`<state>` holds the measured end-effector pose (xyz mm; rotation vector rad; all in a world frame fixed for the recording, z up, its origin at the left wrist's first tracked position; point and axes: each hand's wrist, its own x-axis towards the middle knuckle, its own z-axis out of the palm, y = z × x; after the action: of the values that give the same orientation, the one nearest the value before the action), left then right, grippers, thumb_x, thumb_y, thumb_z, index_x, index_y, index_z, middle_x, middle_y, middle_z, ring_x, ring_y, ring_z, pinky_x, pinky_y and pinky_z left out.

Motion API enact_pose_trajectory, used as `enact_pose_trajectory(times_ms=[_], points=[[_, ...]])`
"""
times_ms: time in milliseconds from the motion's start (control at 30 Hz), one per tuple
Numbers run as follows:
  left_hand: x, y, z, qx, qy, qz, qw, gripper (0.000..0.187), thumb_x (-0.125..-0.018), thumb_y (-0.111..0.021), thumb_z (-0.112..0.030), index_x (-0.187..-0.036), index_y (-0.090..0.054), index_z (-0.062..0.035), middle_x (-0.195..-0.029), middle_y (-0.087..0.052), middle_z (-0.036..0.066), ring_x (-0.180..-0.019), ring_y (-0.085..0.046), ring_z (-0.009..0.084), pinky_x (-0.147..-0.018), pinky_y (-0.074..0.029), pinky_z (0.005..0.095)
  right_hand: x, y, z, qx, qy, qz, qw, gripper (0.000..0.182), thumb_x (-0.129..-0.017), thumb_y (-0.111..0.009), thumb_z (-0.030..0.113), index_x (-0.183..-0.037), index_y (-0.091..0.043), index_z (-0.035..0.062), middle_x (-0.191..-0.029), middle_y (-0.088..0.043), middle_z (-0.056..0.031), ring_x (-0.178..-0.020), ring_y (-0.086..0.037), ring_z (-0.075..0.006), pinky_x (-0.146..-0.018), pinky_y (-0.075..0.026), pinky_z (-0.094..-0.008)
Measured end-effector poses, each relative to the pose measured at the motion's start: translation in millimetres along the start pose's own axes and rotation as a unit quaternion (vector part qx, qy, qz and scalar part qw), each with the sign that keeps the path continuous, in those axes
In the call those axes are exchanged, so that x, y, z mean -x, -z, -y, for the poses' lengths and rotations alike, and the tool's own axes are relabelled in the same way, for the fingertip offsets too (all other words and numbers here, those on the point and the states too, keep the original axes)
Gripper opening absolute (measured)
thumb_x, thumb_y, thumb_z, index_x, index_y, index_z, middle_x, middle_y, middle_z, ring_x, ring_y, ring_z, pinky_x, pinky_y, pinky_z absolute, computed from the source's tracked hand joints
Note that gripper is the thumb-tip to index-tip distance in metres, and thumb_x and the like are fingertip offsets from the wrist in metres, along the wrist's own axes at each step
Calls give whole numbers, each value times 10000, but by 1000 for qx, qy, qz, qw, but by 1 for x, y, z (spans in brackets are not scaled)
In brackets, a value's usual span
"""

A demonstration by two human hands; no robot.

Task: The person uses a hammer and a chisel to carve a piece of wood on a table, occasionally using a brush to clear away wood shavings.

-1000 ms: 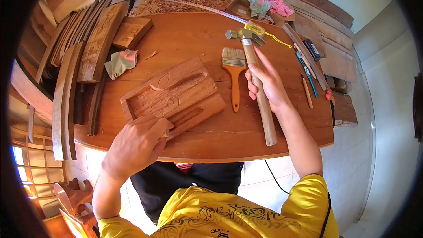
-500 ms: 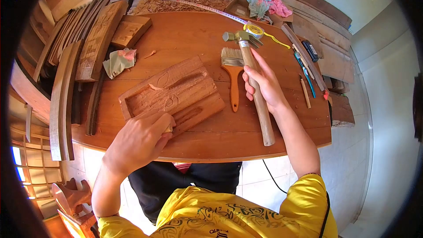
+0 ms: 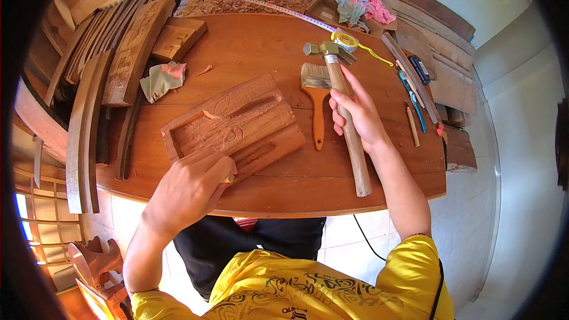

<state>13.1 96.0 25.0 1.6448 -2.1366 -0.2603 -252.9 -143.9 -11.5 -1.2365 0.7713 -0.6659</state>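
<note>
My right hand (image 3: 361, 112) is closed round the wooden handle of a hammer (image 3: 352, 136), its metal head pointing toward the far side of the table. A carved reddish-brown wooden block (image 3: 231, 121) lies tilted on the table, with hollowed recesses and a curled line cut in its face. My left hand (image 3: 192, 181) rests at the block's near left edge, fingers curled round a small pale piece, mostly hidden. Between block and hammer lies a flat brush (image 3: 316, 104) with an orange handle.
A yellow tape measure (image 3: 344, 40) lies extended behind the hammer. Sandpaper (image 3: 162, 81) and stacked wooden pieces (image 3: 133, 53) are at the left. Pencils, a blue pen (image 3: 417, 106) and a long wooden strip lie at the right. Crumpled cloths (image 3: 355, 3) sit in a box behind.
The whole view has shifted slightly. Both hands, the hammer and the block keep nearly the same positions relative to each other.
</note>
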Motion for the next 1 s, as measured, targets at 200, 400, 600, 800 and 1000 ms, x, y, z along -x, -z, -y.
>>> enact_pose_trajectory(times_ms=[200, 400, 600, 800, 1000], points=[[8, -8, -4, -20, -32, -29, 999, 204, -743, -697, 57, -889, -569, -7, -993, -700, 133, -912, -695, 345, -779, -577, 431, 0, 0, 1, -1, -2, 2, 1000, 757, -1030, -700, 201, -1675, -306, 216, -868, -556, -27, -558, -533, -89, -464, -474, -286], [23, -24, 4, -69, -95, -87, 989, 244, -733, -754, -105, -867, -561, -35, -1063, -702, 126, -961, -704, 291, -797, -597, 376, -1, 0, -1, -6, 0, 4, 1000, 761, -1030, -700, 207, -1677, -301, 222, -867, -552, -27, -559, -534, -89, -464, -475, -286], [32, -37, 16, -83, -130, -135, 979, 262, -696, -759, -135, -824, -550, -40, -1094, -706, 139, -981, -710, 299, -789, -602, 378, 0, 0, -1, -1, -1, 3, 1000, 764, -1031, -697, 211, -1680, -294, 218, -868, -551, -28, -556, -534, -90, -463, -476, -286], [36, -33, 20, -97, -123, -191, 969, 253, -664, -757, -46, -800, -544, -26, -1079, -711, 149, -924, -713, 312, -748, -608, 379, 1, 0, 0, -5, 2, -2, 1000, 782, -1026, -701, 208, -1684, -279, 205, -859, -568, -33, -554, -543, -97, -466, -484, -291], [34, 15, 41, -29, 80, -382, 920, 210, -964, -717, 21, -830, -563, -30, -847, -711, 115, -689, -621, 213, -607, -495, 314, -1, 3, -7, 46, 1, -25, 999, 779, -1025, -680, 259, -1688, -276, 197, -910, -625, -24, -572, -544, -83, -475, -473, -261]])
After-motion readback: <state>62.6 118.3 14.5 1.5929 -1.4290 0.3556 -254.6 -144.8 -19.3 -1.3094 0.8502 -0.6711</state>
